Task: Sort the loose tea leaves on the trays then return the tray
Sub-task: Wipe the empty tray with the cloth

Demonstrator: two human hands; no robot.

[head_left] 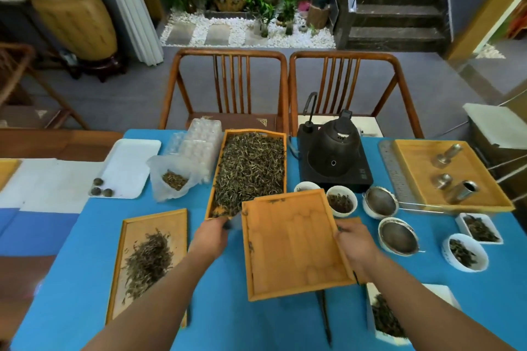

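This looks like a tea house or tea tasting room. A worktop under a bright blue cloth (228,308) carries shallow bamboo trays of loose dark tea leaves (251,168), small white porcelain tasting bowls (341,199), round metal mesh strainers (398,238) and a black electric kettle on its black base (333,152). Behind stand two slatted dark wooden armchairs (228,85), an indoor garden of white pebbles and green potted plants (251,28), and a tall woven bamboo storage jar (75,17).

Table covered by blue cloth (228,316). Full tea tray (251,168) set centrally; sparse tray (151,259) placed to its near left, kettle base (336,177) right, white tray (128,168) left.
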